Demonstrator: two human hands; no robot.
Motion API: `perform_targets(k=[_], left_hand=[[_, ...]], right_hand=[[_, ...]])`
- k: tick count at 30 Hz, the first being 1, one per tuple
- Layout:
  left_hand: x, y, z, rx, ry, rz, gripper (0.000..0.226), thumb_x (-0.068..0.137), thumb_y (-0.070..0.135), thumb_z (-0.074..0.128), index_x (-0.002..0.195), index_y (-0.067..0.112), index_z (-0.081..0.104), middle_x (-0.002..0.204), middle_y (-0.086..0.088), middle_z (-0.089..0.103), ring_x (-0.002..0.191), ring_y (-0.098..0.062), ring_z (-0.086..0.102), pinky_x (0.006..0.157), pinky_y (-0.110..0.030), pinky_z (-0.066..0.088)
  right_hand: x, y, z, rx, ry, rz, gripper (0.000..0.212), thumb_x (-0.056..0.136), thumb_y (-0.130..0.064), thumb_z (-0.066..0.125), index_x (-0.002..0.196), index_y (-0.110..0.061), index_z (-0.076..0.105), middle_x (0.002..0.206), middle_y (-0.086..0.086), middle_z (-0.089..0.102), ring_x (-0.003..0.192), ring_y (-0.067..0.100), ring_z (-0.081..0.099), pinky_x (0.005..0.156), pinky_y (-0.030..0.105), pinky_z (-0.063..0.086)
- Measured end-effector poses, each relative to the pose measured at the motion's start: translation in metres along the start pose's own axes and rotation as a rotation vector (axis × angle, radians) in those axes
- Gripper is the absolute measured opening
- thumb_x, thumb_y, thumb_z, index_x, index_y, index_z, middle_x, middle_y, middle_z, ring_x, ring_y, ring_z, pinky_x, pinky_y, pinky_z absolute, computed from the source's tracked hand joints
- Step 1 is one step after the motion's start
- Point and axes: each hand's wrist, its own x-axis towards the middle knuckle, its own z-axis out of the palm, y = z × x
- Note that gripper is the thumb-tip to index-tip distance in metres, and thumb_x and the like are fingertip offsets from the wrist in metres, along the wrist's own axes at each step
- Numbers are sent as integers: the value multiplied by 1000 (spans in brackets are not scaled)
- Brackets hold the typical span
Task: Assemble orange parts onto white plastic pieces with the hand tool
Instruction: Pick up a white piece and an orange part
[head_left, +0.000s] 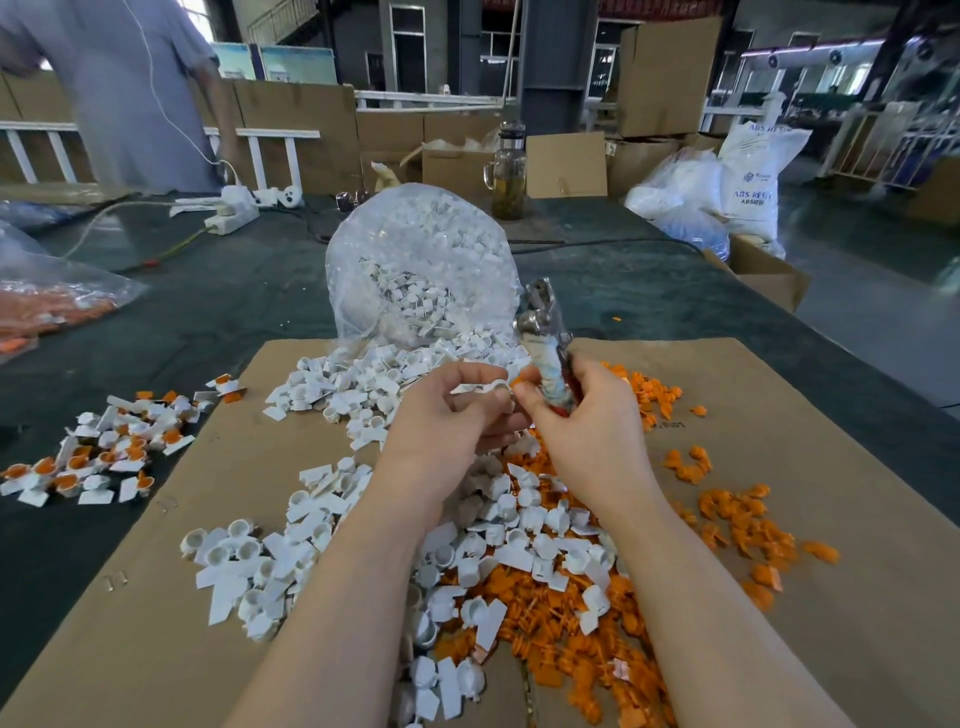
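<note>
Over the cardboard sheet (779, 415), your left hand (452, 410) pinches a white plastic piece (488, 387) while your right hand (582, 415) grips the hand tool (545, 332), jaws up. Loose white pieces (332, 525) and orange parts (737, 519) litter the sheet; finished pieces (104, 457) sit left of it.
</note>
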Motion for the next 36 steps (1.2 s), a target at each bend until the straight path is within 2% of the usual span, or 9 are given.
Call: perform_targets(k=[6,11,14,18,23,26,30,32,36], left_hand=[[-1,0,2,40,14,23,13,94,3,62,106,9,61,79,-9,77,76,-16,75,64,-22,59],[-1,1,4,59,49,22,11,92,2,65,102,5,59,78,-10,76,73,-16,75,61,-21,58],[-2,1,3,33,88,26,11,90,4,69,100,8,66,78,-8,77,74,-18,76,64,-24,60],[-2,2,2,0,157,35,12,87,5,72,98,10,71,78,-7,77,74,-16,76,64,-21,60],[-3,3,5,-80,177,17,9,87,-1,70,95,4,68,79,-11,76,73,-17,75,65,-22,60],[-4,4,7,-81,156,5,12,88,-1,70,99,-1,67,81,-16,76,72,-18,75,69,-26,62],[-5,4,8,-85,131,8,19,86,1,72,102,-8,66,80,-18,75,70,-16,75,68,-26,62],[-6,5,8,-91,131,18,16,86,1,72,99,-7,68,78,-16,76,69,-16,75,67,-24,61],[-7,5,7,-63,146,56,8,84,2,74,90,-4,71,76,-14,76,71,-17,75,66,-23,60]], right_hand=[[3,4,-4,-14,-34,-21,18,88,-28,70,103,-21,65,83,-12,67,77,3,64,67,24,53],[3,5,-4,16,-65,-1,13,88,-24,70,100,-22,67,84,-12,68,78,1,65,68,21,53],[3,6,-4,69,-24,0,9,87,-21,71,91,-26,64,73,-14,62,65,-7,59,57,10,44],[3,3,-8,136,56,-27,13,87,-21,72,83,-30,63,71,-19,64,66,-8,58,59,6,42],[0,-1,-8,223,16,-83,12,90,-18,69,87,-29,63,73,-28,64,65,-9,59,58,6,43],[0,0,-3,205,24,-98,9,89,-17,70,92,-23,64,68,-20,63,62,-9,57,57,8,43],[-2,1,0,110,70,-124,9,89,-22,70,91,-25,62,75,-13,64,72,3,62,60,18,49],[-2,1,0,70,90,-132,10,89,-25,70,89,-27,60,73,-11,63,71,7,61,60,23,49],[-3,1,0,-4,116,-136,17,89,-33,69,83,-33,53,69,-10,60,66,8,57,53,22,44]])
